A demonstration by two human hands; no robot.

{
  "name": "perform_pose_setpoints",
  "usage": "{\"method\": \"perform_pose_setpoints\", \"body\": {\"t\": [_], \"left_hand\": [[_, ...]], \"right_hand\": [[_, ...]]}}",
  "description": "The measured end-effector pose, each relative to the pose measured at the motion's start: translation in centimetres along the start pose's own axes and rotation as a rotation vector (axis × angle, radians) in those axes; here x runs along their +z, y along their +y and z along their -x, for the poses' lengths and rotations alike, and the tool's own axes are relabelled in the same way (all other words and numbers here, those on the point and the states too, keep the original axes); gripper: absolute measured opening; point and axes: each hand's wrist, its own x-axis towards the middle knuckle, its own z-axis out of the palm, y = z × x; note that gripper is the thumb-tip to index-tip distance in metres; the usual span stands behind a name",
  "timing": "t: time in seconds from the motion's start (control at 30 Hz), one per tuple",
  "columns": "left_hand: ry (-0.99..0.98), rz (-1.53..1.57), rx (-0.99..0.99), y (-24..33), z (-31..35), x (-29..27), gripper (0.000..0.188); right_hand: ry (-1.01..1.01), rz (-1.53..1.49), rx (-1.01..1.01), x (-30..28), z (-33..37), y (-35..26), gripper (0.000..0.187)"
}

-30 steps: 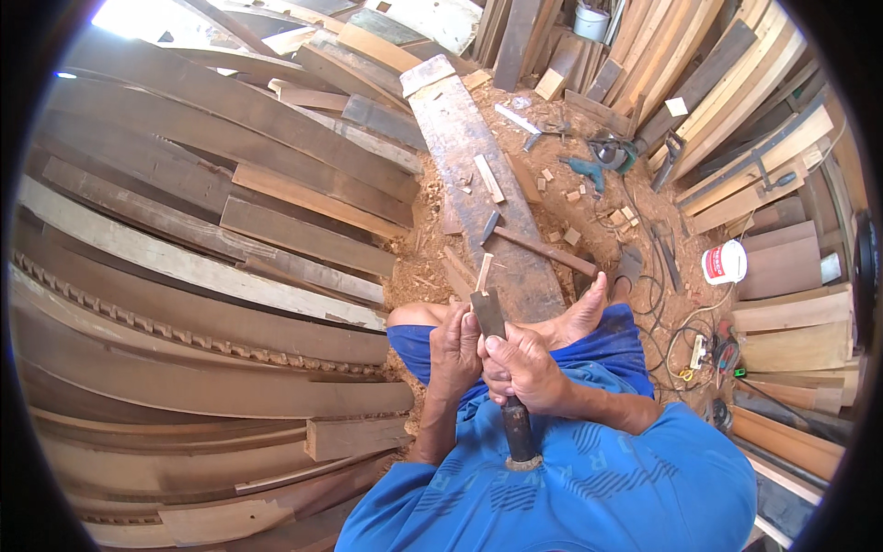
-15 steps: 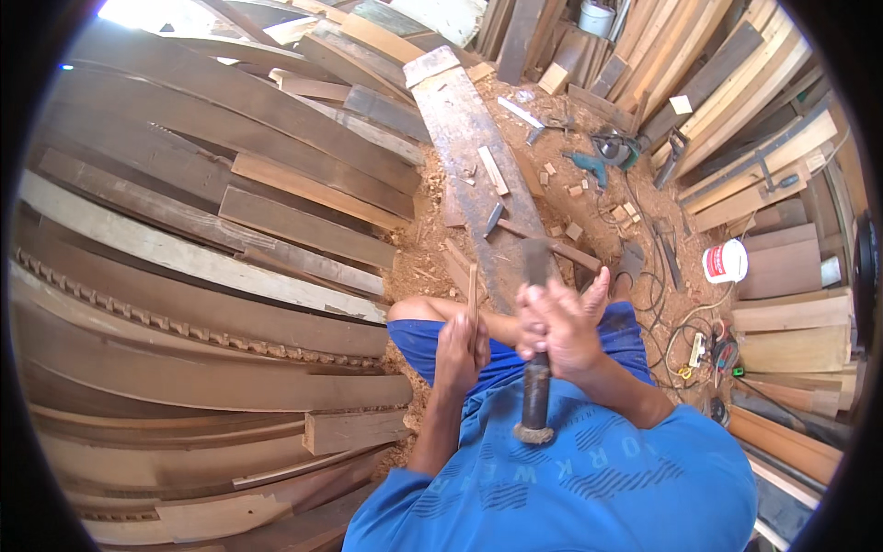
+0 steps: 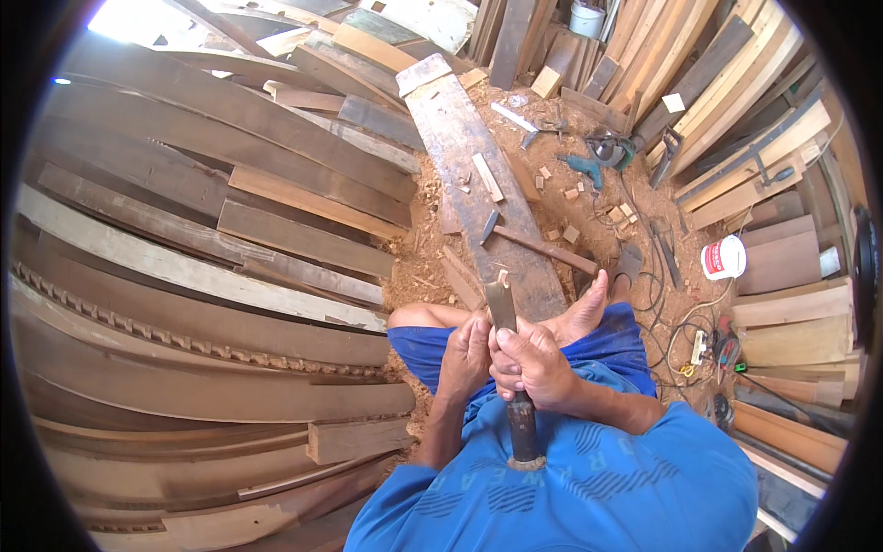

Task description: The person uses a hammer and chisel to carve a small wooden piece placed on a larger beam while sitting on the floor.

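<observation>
My right hand is closed around a wide chisel with a dark handle. Its metal blade points away from me, and the handle end rests near my blue shirt. Beside it, my left hand is closed with its fingers pressed together, touching or almost touching the right hand. A thin wooden strip shows its pale tip just past the blade; the blade and hands hide the rest. Beyond my hands, a hammer lies with its head on a long worn plank.
Stacked boards fill the left side. To the right, wood shavings surround a green power tool, cables and a white bucket. A small pale wood piece lies on the plank. More boards stand at the right.
The chisel has moved left and lies over the wooden strip, its blade now sharp in view. My right hand has closed in beside my left, which has shifted slightly right.
</observation>
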Motion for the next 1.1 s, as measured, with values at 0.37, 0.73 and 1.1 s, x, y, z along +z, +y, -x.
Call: {"method": "perform_pose_setpoints", "body": {"t": [0.37, 0.73, 1.1], "left_hand": [[0.061, 0.188, -0.128, -2.6, 3.8, -1.5, 0.032], [-0.259, 0.403, -0.193, -0.8, -1.2, 1.1, 0.038], [0.067, 0.624, -0.197, -0.3, -4.6, -0.2, 0.027]], "right_hand": [[0.200, 0.349, -0.361, -5.1, 0.0, -5.3, 0.020], [0.153, 0.826, -0.449, -6.6, -4.1, -5.3, 0.019], [0.058, -0.089, -0.038, -0.3, -3.0, 0.0, 0.016]]}}
